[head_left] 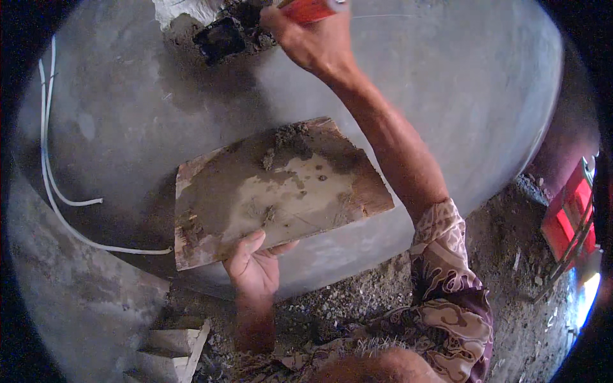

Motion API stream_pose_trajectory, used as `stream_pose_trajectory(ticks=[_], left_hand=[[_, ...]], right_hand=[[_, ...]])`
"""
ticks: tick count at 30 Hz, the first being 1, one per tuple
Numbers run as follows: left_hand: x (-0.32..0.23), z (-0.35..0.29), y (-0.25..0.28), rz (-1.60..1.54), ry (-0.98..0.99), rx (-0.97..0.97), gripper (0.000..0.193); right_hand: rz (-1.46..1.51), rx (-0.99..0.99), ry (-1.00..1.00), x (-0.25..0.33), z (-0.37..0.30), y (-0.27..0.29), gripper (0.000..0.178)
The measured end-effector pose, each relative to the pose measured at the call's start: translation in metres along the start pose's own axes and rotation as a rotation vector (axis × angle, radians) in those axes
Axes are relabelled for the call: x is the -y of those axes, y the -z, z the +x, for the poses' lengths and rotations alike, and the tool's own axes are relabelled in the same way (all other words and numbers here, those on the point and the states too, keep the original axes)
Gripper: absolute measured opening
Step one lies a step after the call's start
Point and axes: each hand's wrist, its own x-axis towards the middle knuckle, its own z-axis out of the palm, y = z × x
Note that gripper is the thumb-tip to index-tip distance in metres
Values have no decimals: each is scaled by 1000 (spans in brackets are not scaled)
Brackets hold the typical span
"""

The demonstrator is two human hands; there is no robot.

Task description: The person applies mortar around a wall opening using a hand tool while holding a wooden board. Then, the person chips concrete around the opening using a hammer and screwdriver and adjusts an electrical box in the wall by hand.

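My left hand (254, 271) grips the lower edge of a flat wooden board (375, 199), thumb on top and fingers underneath. Wet grey mortar (292, 135) is smeared over the board, with a thicker lump near its far edge. At the top of the view, my right hand (319, 48) is closed around a red-handled tool (306, 10); its working end is out of sight. Just left of that hand, a black square box (220, 39) sits in the grey plastered wall (447, 83), with dark, rough mortar around it.
Two white cables (46, 137) hang down the wall at left, one ending by the board. Rubble (345, 293) covers the floor below the wall. A pale angular block (169, 357) lies at lower left, and a red object (569, 220) stands at far right.
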Motion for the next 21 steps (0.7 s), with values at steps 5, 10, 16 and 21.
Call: stream_pose_trajectory(ticks=[5, 10, 16, 21], left_hand=[[1, -2, 1, 17, 13, -24, 57], [2, -1, 2, -65, 3, -1, 57], [2, 2, -1, 43, 23, -19, 55], [2, 4, -2, 58, 3, -17, 52]], right_hand=[[-65, -7, 45, 2, -4, 10, 26], [79, -20, 10, 19, -11, 22, 27], [5, -64, 67, -7, -5, -2, 30], [-220, 22, 145, -15, 0, -3, 29]])
